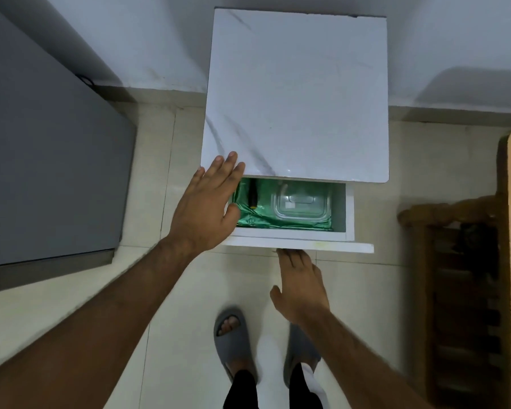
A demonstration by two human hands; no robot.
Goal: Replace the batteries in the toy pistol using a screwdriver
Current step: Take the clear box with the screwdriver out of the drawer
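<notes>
Drawer (pixel 307 243): we find it pulled out, green-lined.
Screwdriver (pixel 252 195): lies inside, far-left corner, beside 1 clear container (pixel 300 206).
Left hand (pixel 208 202): fingers spread, empty, just left of it.
Right hand (pixel 301 284): fingers under drawer front; grip unclear.

The place looks like a room in a home. The floor (pixel 351 290) is laid with pale glossy tiles and meets plain white walls (pixel 148 39). A small white cabinet (pixel 295 95) with a marble-look top stands against the wall, its drawer (pixel 348 214) pulled open. A carved wooden piece of furniture (pixel 455 276) stands to the right, and a large grey unit (pixel 48 160) fills the left. The person wears grey house slippers (pixel 233 340).
</notes>
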